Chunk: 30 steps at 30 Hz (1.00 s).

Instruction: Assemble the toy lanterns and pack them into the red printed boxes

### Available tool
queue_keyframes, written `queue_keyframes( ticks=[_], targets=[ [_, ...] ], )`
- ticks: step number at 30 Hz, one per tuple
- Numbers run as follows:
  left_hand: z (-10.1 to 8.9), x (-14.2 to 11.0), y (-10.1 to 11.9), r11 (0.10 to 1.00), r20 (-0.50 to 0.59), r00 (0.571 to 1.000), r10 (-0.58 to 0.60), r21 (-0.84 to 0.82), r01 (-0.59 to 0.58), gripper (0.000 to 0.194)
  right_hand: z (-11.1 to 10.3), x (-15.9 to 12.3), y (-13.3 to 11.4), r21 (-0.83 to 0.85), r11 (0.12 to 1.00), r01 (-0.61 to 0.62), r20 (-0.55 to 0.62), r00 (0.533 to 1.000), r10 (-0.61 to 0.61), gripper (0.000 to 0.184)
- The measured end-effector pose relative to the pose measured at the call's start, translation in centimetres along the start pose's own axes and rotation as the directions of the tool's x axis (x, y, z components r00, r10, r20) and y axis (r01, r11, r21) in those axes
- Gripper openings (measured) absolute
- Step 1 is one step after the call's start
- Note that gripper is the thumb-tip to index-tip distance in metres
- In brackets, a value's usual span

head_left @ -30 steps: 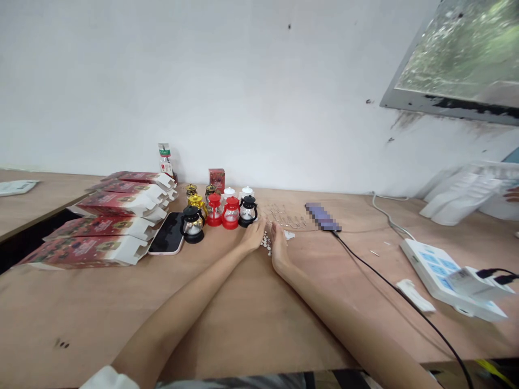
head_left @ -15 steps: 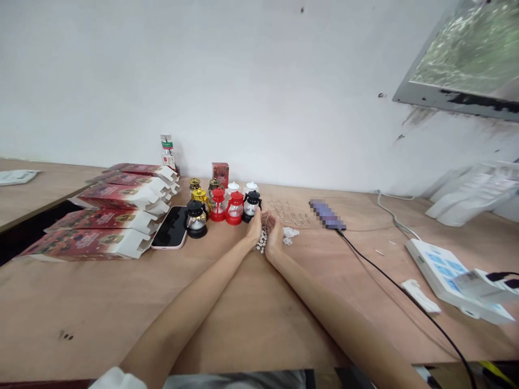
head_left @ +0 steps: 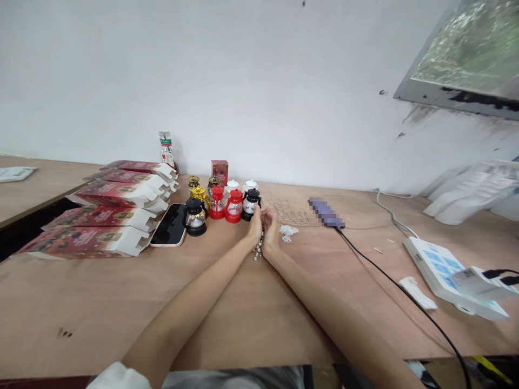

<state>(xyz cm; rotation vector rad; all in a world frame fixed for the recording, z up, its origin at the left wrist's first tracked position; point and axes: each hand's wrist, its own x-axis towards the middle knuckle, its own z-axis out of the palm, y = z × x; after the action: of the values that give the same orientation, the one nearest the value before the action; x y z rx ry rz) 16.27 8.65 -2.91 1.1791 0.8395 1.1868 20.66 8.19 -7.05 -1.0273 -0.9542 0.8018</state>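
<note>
Has cartons [head_left: 101, 237] at left on the counter [head_left: 219, 324], a phone [head_left: 169, 226] just to their right and lanterns [head_left: 218, 205] clustered right of that. Shows a bottle [head_left: 166, 151] behind the cartons, a box [head_left: 219, 172] behind the lanterns. Places small pieces [head_left: 257, 254] to the lanterns' front right, scraps [head_left: 287, 232] farther right, wires [head_left: 298, 217] behind. Has a corded device [head_left: 329, 217] right of the wires and, at far right, a power strip [head_left: 436, 270] before bags [head_left: 458, 201].

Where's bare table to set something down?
Bare tabletop lies left of your left forearm, nearer than the red boxes; also between your right forearm and the black cable. It's crowded around the lanterns and between your left hand and right hand, among small discs.
</note>
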Motion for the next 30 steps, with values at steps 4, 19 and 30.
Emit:
queue_keyframes(
  ticks=[4,19,30],
  targets=[
    [-0.7,-1.2,0.9,0.999,0.047,0.998,0.049,-0.014,-0.048,0.058,-0.7,-0.2,-0.5,0.009,1.000,-0.021,-0.114,0.993,0.022,0.058],
    [-6.3,-11.1,3.3,0.148,0.430,0.902,-0.036,0.895,-0.420,0.101,-2.4,2.3,-2.6,-0.121,0.991,0.052,-0.017,0.998,-0.055,0.034],
    [-4.3,-8.0,2.1,0.054,0.610,0.788,0.086,0.787,-0.615,0.081,-3.4,4.0,-2.0,-0.208,0.972,0.114,0.215,0.974,-0.068,0.045]
  ],
)
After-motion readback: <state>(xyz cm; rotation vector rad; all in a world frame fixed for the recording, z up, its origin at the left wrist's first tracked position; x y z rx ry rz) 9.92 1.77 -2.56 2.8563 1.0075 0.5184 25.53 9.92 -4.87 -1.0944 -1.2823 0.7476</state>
